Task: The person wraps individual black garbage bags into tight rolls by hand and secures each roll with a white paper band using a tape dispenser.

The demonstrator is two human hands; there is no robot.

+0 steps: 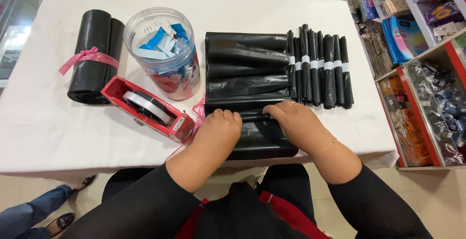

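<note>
A flat stack of black plastic bags (pixel 245 69) lies on the white table (pixel 272 13) in front of me. My left hand (pixel 219 125) and my right hand (pixel 291 117) press side by side on its near end, fingers curled over a rolled fold of the black plastic. To the right of the stack lie several thin rolled black bags (pixel 321 69), each banded with white tape.
A red tape dispenser (pixel 148 109) with white tape sits left of my hands. Behind it stands a clear plastic jar (pixel 162 49) of blue and white slips, and a black bag roll (pixel 93 54) tied with pink ribbon. Shop shelves (pixel 422 74) are at right. Another person's feet (pixel 63 219) show lower left.
</note>
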